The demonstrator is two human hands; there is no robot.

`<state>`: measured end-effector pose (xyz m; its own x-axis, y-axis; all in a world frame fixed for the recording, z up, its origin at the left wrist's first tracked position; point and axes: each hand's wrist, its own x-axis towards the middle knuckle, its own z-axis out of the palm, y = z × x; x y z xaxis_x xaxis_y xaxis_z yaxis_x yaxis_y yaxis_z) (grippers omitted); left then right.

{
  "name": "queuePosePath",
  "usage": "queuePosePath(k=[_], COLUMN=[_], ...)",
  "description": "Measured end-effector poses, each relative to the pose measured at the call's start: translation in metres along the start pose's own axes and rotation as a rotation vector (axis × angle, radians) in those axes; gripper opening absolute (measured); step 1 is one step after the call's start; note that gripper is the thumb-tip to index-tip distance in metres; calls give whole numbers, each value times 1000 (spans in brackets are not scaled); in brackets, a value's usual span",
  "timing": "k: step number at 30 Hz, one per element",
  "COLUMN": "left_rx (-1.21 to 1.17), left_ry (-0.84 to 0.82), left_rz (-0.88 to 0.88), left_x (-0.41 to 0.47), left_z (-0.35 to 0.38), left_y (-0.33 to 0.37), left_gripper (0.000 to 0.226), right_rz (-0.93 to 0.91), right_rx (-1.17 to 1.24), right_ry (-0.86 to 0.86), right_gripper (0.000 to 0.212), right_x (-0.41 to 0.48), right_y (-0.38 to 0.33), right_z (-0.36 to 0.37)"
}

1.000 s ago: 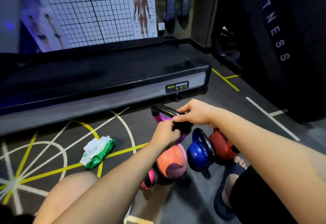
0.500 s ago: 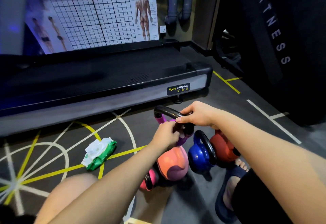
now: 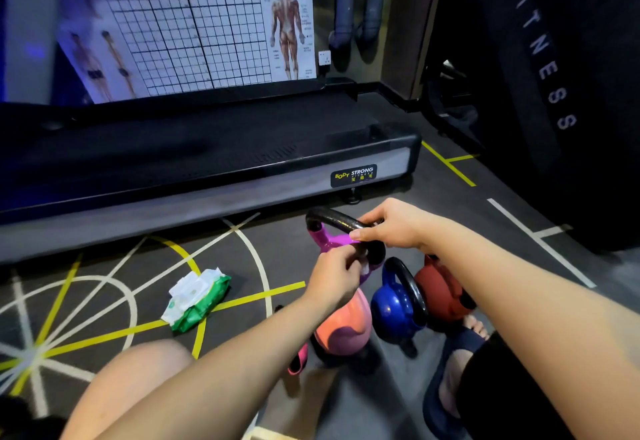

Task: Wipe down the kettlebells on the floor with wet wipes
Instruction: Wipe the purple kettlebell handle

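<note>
A purple kettlebell (image 3: 327,237) with a black handle stands tilted on the floor. My right hand (image 3: 393,226) grips the top right of that handle. Just below, my left hand (image 3: 336,275) has its fingers curled against the handle's right side, pinching a pale wet wipe (image 3: 364,268) that barely shows. In front of it sit an orange-pink kettlebell (image 3: 346,325), a blue kettlebell (image 3: 391,308), a red kettlebell (image 3: 441,287) and a small pink one (image 3: 298,360), which is mostly hidden by my left forearm.
A green and white pack of wet wipes (image 3: 197,297) lies on the marked floor to the left. A treadmill deck (image 3: 207,169) runs across behind the kettlebells. A large black punching bag (image 3: 554,93) stands at the right. My knee and sandalled foot (image 3: 453,370) are close by.
My left hand has slid slightly lower along the handle's right side. My right hand keeps its grip, and the purple kettlebell has stayed in place.
</note>
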<state>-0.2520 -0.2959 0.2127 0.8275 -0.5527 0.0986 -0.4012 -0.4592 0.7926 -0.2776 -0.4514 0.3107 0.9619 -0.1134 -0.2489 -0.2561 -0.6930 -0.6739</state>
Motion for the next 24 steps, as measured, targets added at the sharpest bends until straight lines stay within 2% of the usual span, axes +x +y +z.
queuePosePath(k=[3,4,7,9,13,14,15,16,20,24], left_rx=[-712,-864,-966,-840,81,180,158,39,-753,-1115], left_ry=[-82,-108,-118,-108,4,33,49,51,-7,61], left_rz=[-285,-340,-347,-252,44,65,38,-26,-401,-565], left_x=[5,5,2,0,-5,-6,-6,-5,8,12], left_z=[-7,-8,-9,-8,0,2,3,3,-8,-25], left_y=[15,18,17,11,3,4,7,10,27,36], left_gripper=[23,23,23,19,15,14,15,17,20,27], right_rz=[-1,-9,-21,-20,2,6,10,11,-12,-61], right_rx=[-8,-18,-28,-16,10,9,7,8,-6,-102], right_ry=[2,0,-14,-22,-23,-21,-19,-19,-17,-9], right_gripper=[18,19,17,16,16,17,17,17,16,19], right_x=[-1,0,1,3,4,5,5,5,5,7], right_y=[2,2,2,2,3,3,4,4,5,3], right_z=[-1,-2,-1,0,0,0,-1,-1,-2,-1])
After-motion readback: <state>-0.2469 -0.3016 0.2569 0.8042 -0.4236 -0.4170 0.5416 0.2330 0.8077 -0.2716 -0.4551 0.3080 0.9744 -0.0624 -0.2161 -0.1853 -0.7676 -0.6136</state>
